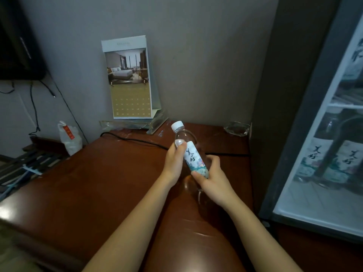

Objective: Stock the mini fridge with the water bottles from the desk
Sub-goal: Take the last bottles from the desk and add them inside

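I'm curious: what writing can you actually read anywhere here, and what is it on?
"美好": label of the held bottle.
"美好": left bottle in the fridge.
"美好": right bottle there.
Calendar: heading and dates too blurred to read.
Red tag on the bag: unreadable.

Both forearms reach forward; left hand [173, 162] and right hand [214, 178] grip one bottle [194, 157].
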The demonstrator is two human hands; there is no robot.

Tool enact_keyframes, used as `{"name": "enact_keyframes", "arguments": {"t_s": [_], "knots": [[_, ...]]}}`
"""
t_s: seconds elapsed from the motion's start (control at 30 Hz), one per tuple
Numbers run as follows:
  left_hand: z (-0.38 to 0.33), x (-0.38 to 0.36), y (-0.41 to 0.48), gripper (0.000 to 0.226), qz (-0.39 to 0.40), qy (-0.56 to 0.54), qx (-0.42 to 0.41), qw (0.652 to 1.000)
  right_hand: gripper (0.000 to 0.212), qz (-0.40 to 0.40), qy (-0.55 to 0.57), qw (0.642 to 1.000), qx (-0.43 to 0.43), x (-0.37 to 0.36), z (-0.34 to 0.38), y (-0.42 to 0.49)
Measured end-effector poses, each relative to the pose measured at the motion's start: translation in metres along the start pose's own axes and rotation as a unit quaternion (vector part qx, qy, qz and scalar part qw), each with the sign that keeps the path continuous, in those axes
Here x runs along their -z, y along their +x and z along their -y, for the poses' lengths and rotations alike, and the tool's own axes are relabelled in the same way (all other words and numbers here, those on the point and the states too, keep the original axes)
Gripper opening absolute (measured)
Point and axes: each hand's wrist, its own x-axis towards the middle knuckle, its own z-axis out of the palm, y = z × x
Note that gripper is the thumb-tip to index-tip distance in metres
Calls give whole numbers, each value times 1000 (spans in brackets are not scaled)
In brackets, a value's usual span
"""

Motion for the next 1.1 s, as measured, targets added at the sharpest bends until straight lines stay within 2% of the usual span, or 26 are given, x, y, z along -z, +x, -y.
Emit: {"name": "enact_keyframes", "arguments": {"t_s": [0.03, 0.13, 0.2, 0.3, 0.37, 0.43, 0.6, 0.77, 0.9, 1.1], "knots": [[-3, 0, -5, 3, 18, -2, 17, 1000, 68, 10, -17, 1000, -5, 2, 1, 0], [-10, -3, -22, 28, 98, 27, 43, 994, 89, 28, -97, 995, -3, 10, 8, -7], [-17, -3, -35, 44, 125, 81, 33, 988, 97, 41, -125, 991, -12, 15, 16, -16], [-33, 2, -57, 48, 134, 192, -15, 972, 74, 73, -95, 993, -14, 27, 21, -35], [-45, 4, -76, 46, 139, 197, -29, 970, 63, 91, -61, 994, 2, 36, 24, -53], [-57, 1, -95, 44, 143, 181, -52, 972, 65, 90, -13, 995, 33, 47, 27, -72], [-114, -31, -129, 63, 179, 131, -169, 960, 78, -18, 39, 987, 156, 97, 46, -115], [-175, -84, -142, 61, 248, 98, -275, 924, 67, -121, 0, 968, 221, 167, 68, -140], [-201, -134, -134, 62, 264, 99, -303, 910, 67, -177, -36, 958, 221, 215, 76, -136], [-221, -193, -112, 68, 265, 82, -302, 912, 69, -260, -37, 938, 225, 261, 72, -106]]}}
